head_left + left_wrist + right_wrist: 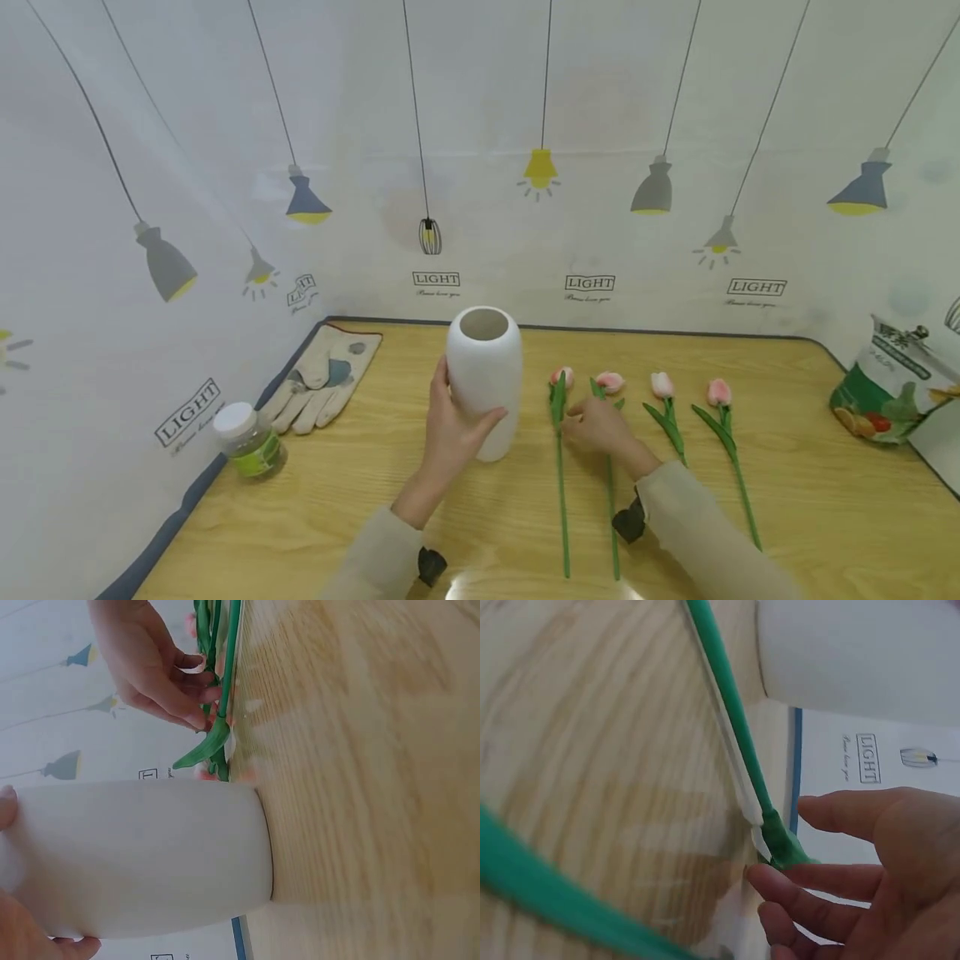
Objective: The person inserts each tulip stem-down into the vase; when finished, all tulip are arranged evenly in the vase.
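A tall white vase [485, 375] stands upright on the table, its dark opening facing up. My left hand [452, 421] grips it from the near left, thumb across its front. Several artificial pink tulips lie in a row to its right. At the leftmost tulip [560, 425], my right hand [600, 427] has its fingertips right at the leafy part of the stem. In the right wrist view, the thumb and fingers [840, 881] stand apart around that tulip's green leaf [784, 844]. The second tulip [611, 383] passes under my right hand, which hides part of its stem.
White work gloves [330, 375] lie at the back left, with a white-lidded jar [247, 442] in front of them. Two more tulips, a pale one [663, 385] and a pinker one [720, 393], lie right of my hand. A green-and-white bag [881, 387] stands far right. A printed curtain [495, 167] borders the table.
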Available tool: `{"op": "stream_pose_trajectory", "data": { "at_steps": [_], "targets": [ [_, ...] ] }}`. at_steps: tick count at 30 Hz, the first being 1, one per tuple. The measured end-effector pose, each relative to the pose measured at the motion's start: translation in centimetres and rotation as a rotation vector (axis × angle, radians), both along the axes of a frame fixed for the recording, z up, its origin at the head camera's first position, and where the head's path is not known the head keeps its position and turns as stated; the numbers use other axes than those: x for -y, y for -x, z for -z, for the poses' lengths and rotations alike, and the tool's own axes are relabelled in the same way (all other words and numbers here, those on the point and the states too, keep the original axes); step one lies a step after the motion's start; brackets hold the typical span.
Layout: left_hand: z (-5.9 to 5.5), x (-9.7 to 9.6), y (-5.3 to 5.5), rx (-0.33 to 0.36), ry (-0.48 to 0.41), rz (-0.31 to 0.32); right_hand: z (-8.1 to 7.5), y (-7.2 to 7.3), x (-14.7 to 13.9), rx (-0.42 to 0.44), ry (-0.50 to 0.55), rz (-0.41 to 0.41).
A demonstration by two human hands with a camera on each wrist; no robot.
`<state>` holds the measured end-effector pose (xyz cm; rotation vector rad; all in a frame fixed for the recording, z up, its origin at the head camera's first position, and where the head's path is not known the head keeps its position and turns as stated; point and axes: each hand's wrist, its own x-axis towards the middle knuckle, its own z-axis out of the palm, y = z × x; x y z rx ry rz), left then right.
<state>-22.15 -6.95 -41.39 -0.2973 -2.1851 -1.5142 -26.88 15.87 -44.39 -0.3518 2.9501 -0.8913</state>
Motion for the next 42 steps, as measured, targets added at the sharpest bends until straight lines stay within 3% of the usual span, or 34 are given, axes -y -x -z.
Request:
{"op": "stream_pose_trajectory", "data": {
  "at_steps": [7,10,12,18,21,24,33,37,42],
  "targets": [
    [-0.3,-0.2,-0.2,0.002,-0.002,-0.021,0.3,-0.4,2.2,0.003,-0.051,0.014],
    [-0.2,-0.3,-0.3,-0.005,-0.004,-0.021,0.9,-0.3,2.3,-0.013,-0.01,0.033],
    [-0.2,-0.3,-0.3,-0.011,-0.004,-0.022,1.4,-0.2,2.0,0.044,0.102,0.042],
    [-0.1,-0.2,-0.3,-0.04,-0.001,-0.042,1.2,0.0,1.3,0.347,0.612,0.068],
    [-0.1,-0.2,-0.3,-0.051,0.003,-0.036,0.1,-0.1,1.3,0.361,0.707,0.082],
    [0.0,-0.2,-0.2,-0.052,0.004,-0.02,-1.4,-0.3,1.2,0.288,0.723,0.081],
    [0.4,-0.1,-0.1,-0.062,0.033,-0.039,-7.2,-0.1,0.8,-0.077,0.681,0.046],
    [0.5,-0.2,0.0,-0.068,0.035,-0.035,-10.9,0.6,0.8,-0.233,0.754,0.072],
    [0.5,-0.1,0.1,-0.072,0.044,-0.038,-16.5,0.2,1.3,-0.419,0.962,0.07]
  ]
}}
